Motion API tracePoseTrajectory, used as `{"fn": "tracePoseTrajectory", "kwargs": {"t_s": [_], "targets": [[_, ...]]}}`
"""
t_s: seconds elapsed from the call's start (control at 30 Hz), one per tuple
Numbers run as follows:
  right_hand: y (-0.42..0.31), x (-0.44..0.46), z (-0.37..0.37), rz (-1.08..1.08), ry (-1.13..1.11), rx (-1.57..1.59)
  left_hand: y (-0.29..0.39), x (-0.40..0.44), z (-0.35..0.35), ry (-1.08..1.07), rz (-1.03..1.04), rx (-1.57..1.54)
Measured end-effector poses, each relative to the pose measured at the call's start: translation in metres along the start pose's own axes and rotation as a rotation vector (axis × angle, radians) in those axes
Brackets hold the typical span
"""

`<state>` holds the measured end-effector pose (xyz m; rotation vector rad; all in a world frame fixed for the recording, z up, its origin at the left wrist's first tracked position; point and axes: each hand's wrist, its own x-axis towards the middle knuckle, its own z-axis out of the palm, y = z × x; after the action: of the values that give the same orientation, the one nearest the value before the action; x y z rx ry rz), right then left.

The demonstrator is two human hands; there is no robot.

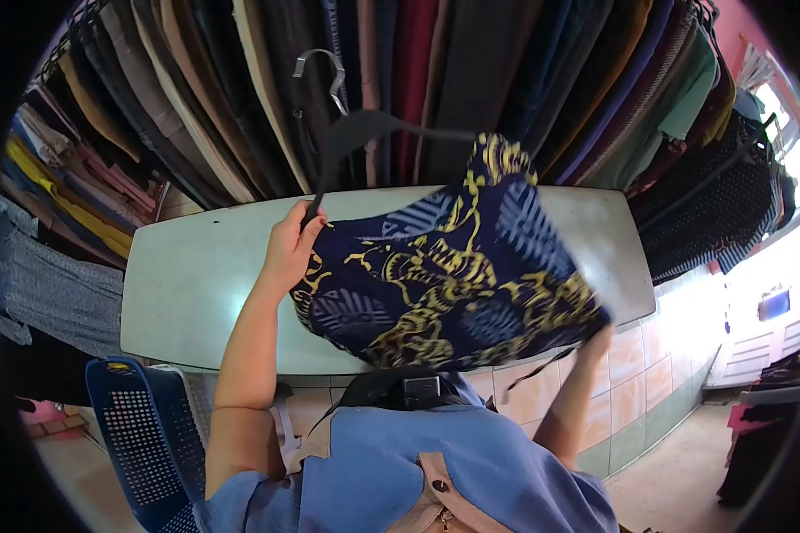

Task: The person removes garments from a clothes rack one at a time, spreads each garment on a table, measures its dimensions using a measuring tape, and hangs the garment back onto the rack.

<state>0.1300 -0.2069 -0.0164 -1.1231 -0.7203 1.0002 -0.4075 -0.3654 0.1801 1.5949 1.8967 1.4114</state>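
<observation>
My left hand (pixel 290 247) is closed around one end of a black clothes hanger (pixel 364 129), whose metal hook (pixel 320 67) points away from me. From the hanger's other end hangs a dark navy sleeveless-looking top (pixel 444 266) with a yellow and pale blue print. Its fabric spreads at a slant above the white table. At the top's lower right edge, my right hand (pixel 598 345) is closed on the cloth; its fingers are blurred and partly covered. A thin dark strip (pixel 538 369) dangles beside that hand.
A white table (pixel 187 284) lies before me. Close behind it hangs a dense row of trousers (pixel 400 89). More clothes hang on the left (pixel 58 258) and right (pixel 711 195). A blue perforated plastic chair (pixel 138 426) stands at my left.
</observation>
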Motion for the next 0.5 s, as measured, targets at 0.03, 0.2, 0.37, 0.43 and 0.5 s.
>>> {"fn": "tracePoseTrajectory", "kwargs": {"t_s": [0.03, 0.2, 0.37, 0.43, 0.5], "targets": [[-0.038, 0.03, 0.031, -0.081, -0.021, 0.138, 0.0, -0.004, -0.003, 0.011, 0.003, 0.0], [-0.232, 0.051, 0.239, -0.569, -0.256, 0.196, -0.007, -0.039, -0.022, 0.422, -0.067, -0.251], [-0.189, 0.083, 0.392, -1.026, -0.324, -0.646, -0.062, -0.095, -0.034, 0.724, -0.391, -0.595], [-0.126, 0.048, 0.437, -0.99, -0.429, -0.733, -0.106, -0.128, -0.039, 0.765, -0.466, -0.521], [-0.053, 0.023, 0.463, -0.875, -0.688, -0.678, -0.14, -0.161, -0.047, 0.811, -0.547, -0.444]]}}
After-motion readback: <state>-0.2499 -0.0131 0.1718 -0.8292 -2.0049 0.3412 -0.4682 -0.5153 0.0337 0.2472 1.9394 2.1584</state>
